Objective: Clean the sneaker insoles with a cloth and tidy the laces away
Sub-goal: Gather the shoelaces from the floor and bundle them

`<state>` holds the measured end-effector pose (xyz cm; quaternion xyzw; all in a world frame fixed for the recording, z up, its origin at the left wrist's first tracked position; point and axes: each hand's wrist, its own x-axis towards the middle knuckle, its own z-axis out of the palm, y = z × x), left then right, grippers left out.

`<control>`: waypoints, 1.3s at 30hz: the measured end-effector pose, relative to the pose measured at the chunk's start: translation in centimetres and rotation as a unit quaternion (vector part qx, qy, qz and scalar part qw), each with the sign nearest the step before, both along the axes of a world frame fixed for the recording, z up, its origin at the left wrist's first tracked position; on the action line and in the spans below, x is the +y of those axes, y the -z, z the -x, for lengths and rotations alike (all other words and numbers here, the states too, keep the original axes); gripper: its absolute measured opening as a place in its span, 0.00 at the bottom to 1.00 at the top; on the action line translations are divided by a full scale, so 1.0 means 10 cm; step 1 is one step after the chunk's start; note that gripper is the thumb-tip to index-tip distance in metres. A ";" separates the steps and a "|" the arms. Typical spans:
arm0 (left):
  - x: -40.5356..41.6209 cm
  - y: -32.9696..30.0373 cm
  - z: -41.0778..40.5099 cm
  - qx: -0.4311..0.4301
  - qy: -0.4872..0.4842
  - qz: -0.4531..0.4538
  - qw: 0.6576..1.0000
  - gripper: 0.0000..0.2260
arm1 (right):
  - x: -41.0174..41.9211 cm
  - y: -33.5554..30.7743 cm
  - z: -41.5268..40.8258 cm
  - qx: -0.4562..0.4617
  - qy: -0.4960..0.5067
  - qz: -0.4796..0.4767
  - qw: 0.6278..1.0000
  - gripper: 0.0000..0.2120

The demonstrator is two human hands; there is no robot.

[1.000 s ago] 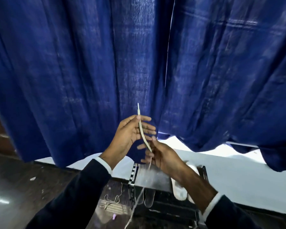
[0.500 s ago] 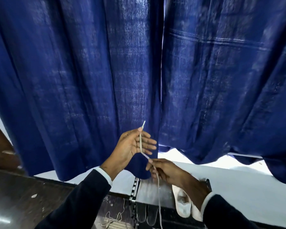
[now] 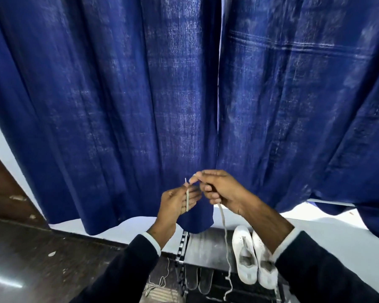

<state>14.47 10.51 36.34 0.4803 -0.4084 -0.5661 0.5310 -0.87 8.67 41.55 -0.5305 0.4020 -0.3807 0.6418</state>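
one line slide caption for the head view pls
Left hand and right hand wind a shoelace before a blue curtain; white sneakers and insoles below.

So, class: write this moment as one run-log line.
step: winding lace | left hand: lace across fingers | right hand: pinches lace, looping | sneakers: on rack | insoles: beside them
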 end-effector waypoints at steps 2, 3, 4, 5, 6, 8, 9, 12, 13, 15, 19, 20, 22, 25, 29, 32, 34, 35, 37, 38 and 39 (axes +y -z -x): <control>-0.02 -0.06 0.03 0.024 -0.023 0.009 0.999 0.13 | 0.13 0.09 -0.10 -0.020 -0.007 0.019 1.000 0.13; -0.03 -0.11 0.03 0.044 -0.031 0.009 0.999 0.14 | 0.19 0.15 -0.14 -0.027 -0.012 0.022 0.999 0.12; -0.03 -0.15 0.04 0.064 -0.032 0.010 0.997 0.14 | 0.23 0.24 -0.17 -0.032 -0.015 0.020 0.999 0.11; -0.04 -0.19 0.03 0.082 -0.026 0.014 0.996 0.15 | 0.27 0.34 -0.18 -0.036 -0.015 0.012 0.999 0.11; -0.05 -0.23 0.02 0.095 -0.015 0.021 0.995 0.16 | 0.29 0.45 -0.18 -0.038 -0.011 -0.001 0.999 0.11; -0.05 -0.32 -0.02 0.116 0.009 0.027 0.993 0.17 | 0.32 0.65 -0.15 -0.037 0.003 -0.029 0.999 0.13; -0.04 -0.36 -0.03 0.124 0.017 0.027 0.992 0.17 | 0.32 0.74 -0.13 -0.034 0.002 -0.039 0.999 0.14; -0.01 -0.43 -0.05 0.121 0.029 0.034 0.992 0.17 | 0.29 0.92 -0.07 -0.027 -0.031 -0.063 0.997 0.15; -0.01 -0.43 -0.05 0.115 0.031 0.036 0.992 0.16 | 0.27 0.96 -0.05 -0.026 -0.037 -0.072 0.996 0.14; 0.02 -0.43 -0.04 0.107 0.037 0.042 0.993 0.16 | 0.21 1.02 -0.01 -0.018 -0.030 -0.088 0.996 0.14; 0.06 -0.41 -0.04 0.086 0.040 0.056 0.994 0.14 | 0.07 1.02 0.04 -0.008 0.004 -0.119 0.993 0.16; 0.07 -0.40 -0.04 0.078 0.039 0.060 0.994 0.14 | 0.03 0.98 0.05 -0.003 0.012 -0.126 0.992 0.16; 0.08 -0.39 -0.06 0.072 0.037 0.065 0.995 0.13 | -0.03 0.83 0.07 0.014 0.006 -0.136 0.991 0.18; 0.10 -0.38 -0.11 0.055 0.046 0.089 0.994 0.14 | -0.08 0.60 0.11 0.092 -0.107 -0.101 0.985 0.26; 0.13 -0.44 -0.14 0.029 0.053 0.116 0.991 0.15 | -0.03 0.55 0.10 0.059 -0.217 -0.092 0.970 0.24; 0.13 -0.47 -0.16 0.015 0.041 0.124 0.991 0.15 | 0.07 0.60 0.02 0.003 -0.202 -0.075 0.976 0.19; 0.13 -0.48 -0.18 0.012 0.034 0.123 0.992 0.15 | 0.14 0.62 -0.02 -0.041 -0.186 -0.047 0.981 0.14; 0.13 -0.49 -0.19 0.015 0.032 0.120 0.992 0.15 | 0.18 0.61 -0.03 -0.067 -0.182 -0.038 0.980 0.12; 0.13 -0.50 -0.20 0.034 0.032 0.112 0.993 0.15 | 0.23 0.58 -0.04 -0.071 -0.178 -0.012 0.981 0.10; 0.13 -0.51 -0.20 0.047 0.034 0.109 0.992 0.15 | 0.24 0.58 -0.04 -0.039 -0.175 0.010 0.984 0.10; 0.14 -0.51 -0.20 0.058 0.038 0.108 0.992 0.15 | 0.25 0.59 -0.04 0.002 -0.173 0.033 0.984 0.12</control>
